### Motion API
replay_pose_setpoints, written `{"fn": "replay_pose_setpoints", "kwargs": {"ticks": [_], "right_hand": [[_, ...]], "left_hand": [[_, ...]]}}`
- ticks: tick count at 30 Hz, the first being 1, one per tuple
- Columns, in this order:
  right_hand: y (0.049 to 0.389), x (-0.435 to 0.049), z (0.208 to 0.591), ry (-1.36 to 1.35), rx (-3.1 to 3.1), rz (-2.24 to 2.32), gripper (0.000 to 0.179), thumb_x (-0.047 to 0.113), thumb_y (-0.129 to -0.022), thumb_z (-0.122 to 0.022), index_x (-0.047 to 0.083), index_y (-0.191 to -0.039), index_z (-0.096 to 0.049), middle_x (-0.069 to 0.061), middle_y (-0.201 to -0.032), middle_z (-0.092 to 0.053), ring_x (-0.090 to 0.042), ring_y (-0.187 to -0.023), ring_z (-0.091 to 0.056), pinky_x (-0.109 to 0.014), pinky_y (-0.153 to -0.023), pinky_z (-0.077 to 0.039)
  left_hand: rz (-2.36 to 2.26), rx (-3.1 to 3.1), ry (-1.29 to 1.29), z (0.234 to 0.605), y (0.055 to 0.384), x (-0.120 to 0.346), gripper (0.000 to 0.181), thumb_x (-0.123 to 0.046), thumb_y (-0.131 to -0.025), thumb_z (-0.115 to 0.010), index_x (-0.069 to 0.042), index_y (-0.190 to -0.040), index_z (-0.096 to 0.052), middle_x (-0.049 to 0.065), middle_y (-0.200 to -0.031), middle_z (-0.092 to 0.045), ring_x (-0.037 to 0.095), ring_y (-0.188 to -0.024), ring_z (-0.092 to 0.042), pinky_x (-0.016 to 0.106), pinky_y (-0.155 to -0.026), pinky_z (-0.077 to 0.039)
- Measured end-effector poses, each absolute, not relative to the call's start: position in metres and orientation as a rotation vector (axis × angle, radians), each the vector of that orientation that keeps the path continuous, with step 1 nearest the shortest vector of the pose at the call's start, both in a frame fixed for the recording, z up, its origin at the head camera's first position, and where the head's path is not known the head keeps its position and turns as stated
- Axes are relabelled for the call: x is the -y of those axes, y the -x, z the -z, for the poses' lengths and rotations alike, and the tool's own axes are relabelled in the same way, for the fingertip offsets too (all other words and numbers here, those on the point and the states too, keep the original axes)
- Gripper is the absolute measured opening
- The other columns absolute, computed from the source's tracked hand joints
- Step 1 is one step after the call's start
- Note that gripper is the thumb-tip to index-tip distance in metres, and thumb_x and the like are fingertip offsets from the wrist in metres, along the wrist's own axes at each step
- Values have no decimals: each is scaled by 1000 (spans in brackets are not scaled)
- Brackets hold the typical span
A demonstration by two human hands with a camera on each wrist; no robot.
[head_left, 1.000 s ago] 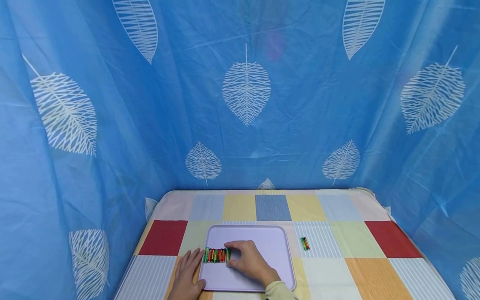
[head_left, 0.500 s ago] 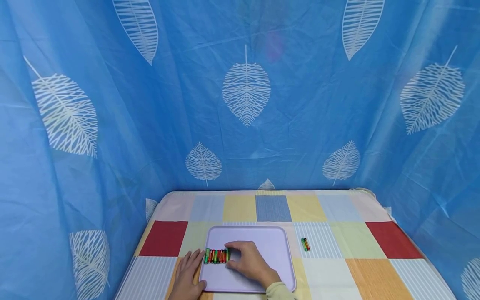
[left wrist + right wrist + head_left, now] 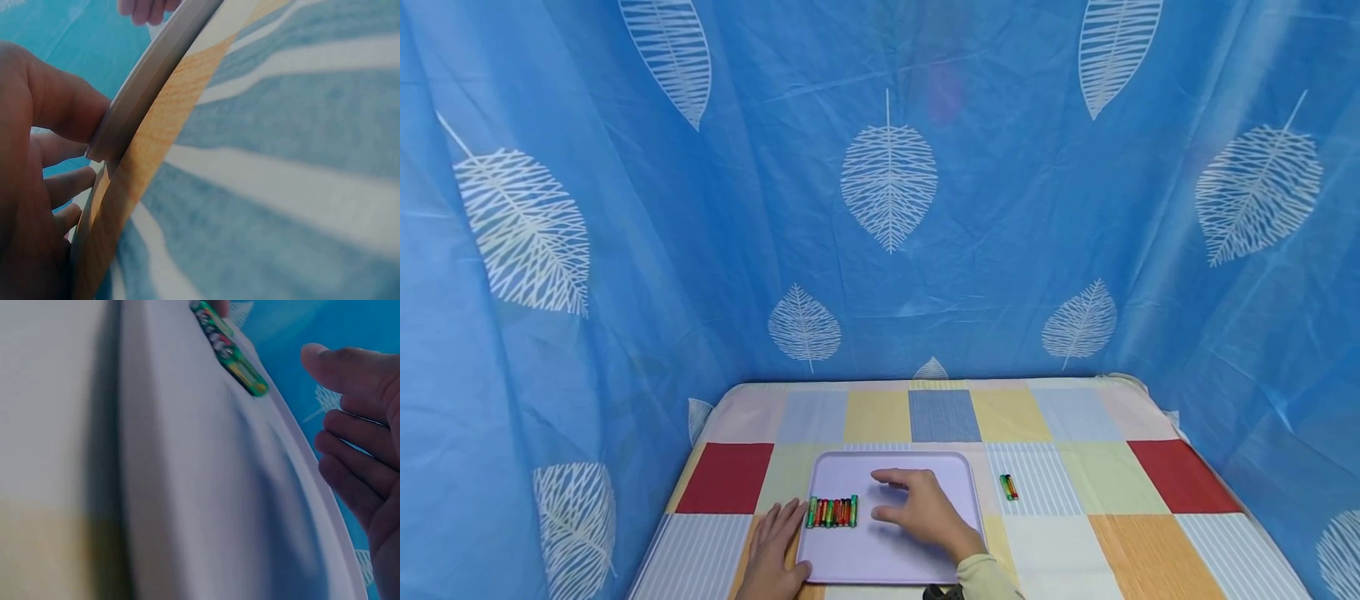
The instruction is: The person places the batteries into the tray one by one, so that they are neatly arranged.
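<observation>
A row of several red and green batteries lies side by side on the left part of a pale lilac tray. My left hand rests at the tray's left edge, fingers extended beside the first battery. In the left wrist view its thumb touches the tray's rim. Over the tray, to the right of the row, hangs my right hand, with thumb and forefinger spread apart and nothing between them. The right wrist view shows the row end-on as a green battery, apart from the fingertips.
Two more batteries, red and green, lie together on the patchwork tablecloth to the right of the tray. A blue curtain with white leaf prints encloses the table at the back and sides.
My right hand has let go of the right end of the battery row and moved right, its fingers spreading. The left hand and the row stay in place.
</observation>
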State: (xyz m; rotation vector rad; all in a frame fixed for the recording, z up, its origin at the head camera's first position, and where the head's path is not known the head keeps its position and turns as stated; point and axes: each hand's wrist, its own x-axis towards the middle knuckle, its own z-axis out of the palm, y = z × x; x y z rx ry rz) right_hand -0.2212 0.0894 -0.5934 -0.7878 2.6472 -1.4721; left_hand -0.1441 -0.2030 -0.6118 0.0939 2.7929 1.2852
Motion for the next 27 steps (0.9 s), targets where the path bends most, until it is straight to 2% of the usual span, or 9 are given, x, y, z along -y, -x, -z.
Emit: {"fn": "replay_pose_setpoints", "kwargs": {"ticks": [5, 12, 20, 27], "right_hand": [[224, -106, 591, 789, -2618, 1490, 55, 33, -89, -90, 8, -137, -77, -1, -137, -78, -29, -126, -75, -41, -109, -62], [230, -137, 584, 772, -2603, 1497, 54, 24, -89, -91, 3, -137, -75, -9, -137, -78, -35, -125, -75, -44, -108, -62], [235, -176, 578, 789, -2550, 1521, 57, 18, -89, -91, -1, -139, -73, -15, -140, -75, -36, -128, -74, -41, -111, -61], [236, -211, 572, 747, -2607, 1450, 56, 17, -88, -91, 1, -139, -73, -15, -139, -76, -32, -127, -75, -41, -109, -61]], "left_hand": [[-1276, -2803, -99, 612, 145, 204, 91, -11, -70, -75, -1, -158, -55, 30, -167, -45, 61, -159, -20, 80, -129, -4], [-1282, -2805, -117, 613, 145, 205, 91, -11, -70, -74, 0, -158, -54, 31, -166, -45, 62, -159, -20, 80, -129, -4], [-1281, -2800, -123, 614, 144, 204, 91, -13, -69, -74, 0, -157, -54, 32, -166, -45, 63, -158, -20, 80, -129, -4], [-1296, -2798, -120, 612, 143, 205, 92, -10, -69, -74, 0, -158, -54, 32, -167, -44, 62, -159, -19, 79, -130, -2]]}}
